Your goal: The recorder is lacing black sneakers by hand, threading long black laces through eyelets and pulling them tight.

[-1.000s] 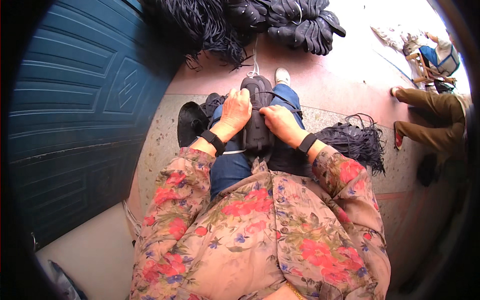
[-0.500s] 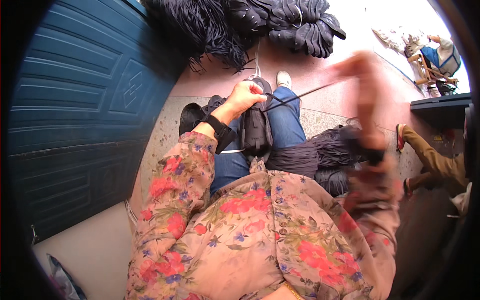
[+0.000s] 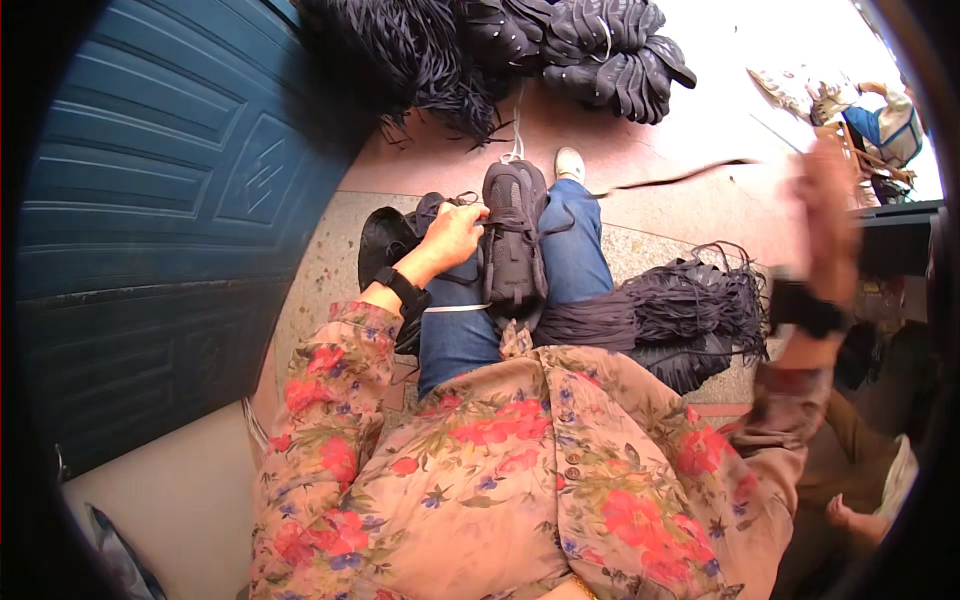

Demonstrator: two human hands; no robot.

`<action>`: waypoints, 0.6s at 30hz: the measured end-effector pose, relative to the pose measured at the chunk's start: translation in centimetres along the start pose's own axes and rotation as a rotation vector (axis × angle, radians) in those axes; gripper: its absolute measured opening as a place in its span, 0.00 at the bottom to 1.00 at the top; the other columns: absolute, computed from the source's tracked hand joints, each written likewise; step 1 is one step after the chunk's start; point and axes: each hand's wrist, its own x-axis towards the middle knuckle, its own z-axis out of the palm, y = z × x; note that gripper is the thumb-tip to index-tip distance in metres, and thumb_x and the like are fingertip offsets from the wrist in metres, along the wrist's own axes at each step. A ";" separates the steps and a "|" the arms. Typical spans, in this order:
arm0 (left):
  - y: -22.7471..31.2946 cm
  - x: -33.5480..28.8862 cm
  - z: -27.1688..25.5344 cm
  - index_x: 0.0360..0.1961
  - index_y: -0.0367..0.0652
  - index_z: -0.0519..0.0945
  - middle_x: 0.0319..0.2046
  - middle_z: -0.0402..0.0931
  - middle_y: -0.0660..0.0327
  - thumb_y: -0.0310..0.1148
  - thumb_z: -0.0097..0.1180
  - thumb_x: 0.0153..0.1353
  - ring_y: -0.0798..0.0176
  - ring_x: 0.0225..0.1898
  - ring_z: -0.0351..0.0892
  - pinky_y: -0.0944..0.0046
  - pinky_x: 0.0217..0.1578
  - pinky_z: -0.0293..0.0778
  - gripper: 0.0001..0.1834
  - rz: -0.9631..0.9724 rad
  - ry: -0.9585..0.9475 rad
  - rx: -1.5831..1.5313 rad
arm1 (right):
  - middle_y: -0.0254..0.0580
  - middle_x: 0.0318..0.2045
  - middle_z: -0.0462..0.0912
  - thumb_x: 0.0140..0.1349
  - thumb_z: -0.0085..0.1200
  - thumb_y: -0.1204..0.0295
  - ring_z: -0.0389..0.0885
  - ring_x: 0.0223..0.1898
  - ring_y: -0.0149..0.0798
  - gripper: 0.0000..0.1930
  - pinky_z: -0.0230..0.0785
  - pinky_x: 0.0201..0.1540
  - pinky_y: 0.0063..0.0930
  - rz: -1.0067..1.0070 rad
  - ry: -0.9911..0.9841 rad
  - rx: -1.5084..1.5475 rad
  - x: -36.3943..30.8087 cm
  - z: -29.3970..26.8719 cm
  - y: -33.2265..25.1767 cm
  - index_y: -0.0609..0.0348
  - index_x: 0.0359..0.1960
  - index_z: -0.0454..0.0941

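Note:
A black shoe upper (image 3: 513,240) lies lengthwise between my knees, dark laces crossing its front. At its left edge, my left hand (image 3: 455,232) is closed, fingertips pinching a shoelace against its side. A long dark shoelace (image 3: 680,180) runs out from the upper to the right through the air. Beyond its far end, my right hand (image 3: 828,215) is raised far to the right and smeared by motion. Whether its fingers grip the lace cannot be made out. A white cord (image 3: 455,308) crosses my left thigh near the upper.
Bundled black shoe uppers (image 3: 620,75) and hanging laces (image 3: 400,60) are piled ahead. A bundle of dark laces (image 3: 690,305) lies by my right thigh; more black uppers (image 3: 385,240) are at my left knee. A blue panelled door (image 3: 170,200) stands left. Other people sit at right.
My right hand has swung farther right, and the lace now trails loosely. My left hand has moved from above the upper down to its left edge, uncovering the upper's front.

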 end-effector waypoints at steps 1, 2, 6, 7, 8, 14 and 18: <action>0.4 -0.2 -0.5 0.42 0.43 0.75 0.39 0.75 0.53 0.30 0.52 0.50 0.48 0.42 0.69 0.57 0.46 0.65 0.16 0.044 -0.042 0.058 | 0.28 0.25 0.71 0.61 0.43 0.63 0.67 0.24 0.26 0.12 0.60 0.27 0.15 0.203 -0.298 -0.232 -2.3 4.5 2.4 0.59 0.37 0.72; 0.7 -0.5 -0.4 0.39 0.42 0.76 0.36 0.76 0.53 0.31 0.52 0.50 0.47 0.41 0.70 0.57 0.44 0.67 0.13 0.037 0.001 0.083 | 0.26 0.24 0.71 0.59 0.46 0.65 0.66 0.23 0.23 0.10 0.59 0.24 0.15 0.368 -0.431 -0.520 -4.7 11.2 2.8 0.56 0.37 0.73; 1.6 -0.3 -0.2 0.31 0.41 0.78 0.27 0.76 0.54 0.33 0.50 0.53 0.49 0.36 0.70 0.57 0.41 0.67 0.09 0.038 0.057 0.200 | 0.48 0.23 0.79 0.46 0.53 0.69 0.79 0.29 0.43 0.08 0.70 0.35 0.30 0.134 -0.799 -0.462 -12.0 20.9 12.7 0.60 0.27 0.78; 1.7 -0.4 -0.3 0.31 0.41 0.78 0.28 0.76 0.53 0.33 0.50 0.53 0.49 0.36 0.71 0.57 0.40 0.67 0.09 0.001 0.065 0.141 | 0.47 0.26 0.79 0.47 0.52 0.69 0.78 0.32 0.46 0.08 0.70 0.35 0.34 0.053 -0.751 -0.664 -13.0 22.4 13.6 0.57 0.29 0.79; 1.9 -0.5 -0.3 0.31 0.40 0.78 0.29 0.77 0.53 0.34 0.50 0.53 0.49 0.37 0.71 0.57 0.40 0.67 0.09 -0.037 0.073 0.078 | 0.46 0.26 0.79 0.47 0.52 0.68 0.78 0.31 0.47 0.08 0.70 0.35 0.35 -0.052 -0.695 -0.753 -13.7 23.3 14.1 0.56 0.28 0.78; 1.4 -1.0 0.7 0.32 0.39 0.78 0.28 0.76 0.51 0.33 0.51 0.51 0.47 0.34 0.73 0.55 0.38 0.69 0.10 -0.021 0.081 0.026 | 0.43 0.23 0.77 0.49 0.49 0.71 0.79 0.25 0.40 0.04 0.72 0.28 0.31 -0.431 -0.740 -1.043 -14.7 25.1 15.4 0.57 0.24 0.73; 3.5 -1.3 0.1 0.25 0.38 0.76 0.26 0.76 0.49 0.29 0.49 0.50 0.48 0.33 0.74 0.55 0.34 0.72 0.07 -0.062 0.133 0.239 | 0.42 0.22 0.77 0.51 0.46 0.71 0.79 0.22 0.34 0.04 0.71 0.20 0.27 -0.607 -0.736 -1.197 -14.6 25.2 15.6 0.58 0.25 0.72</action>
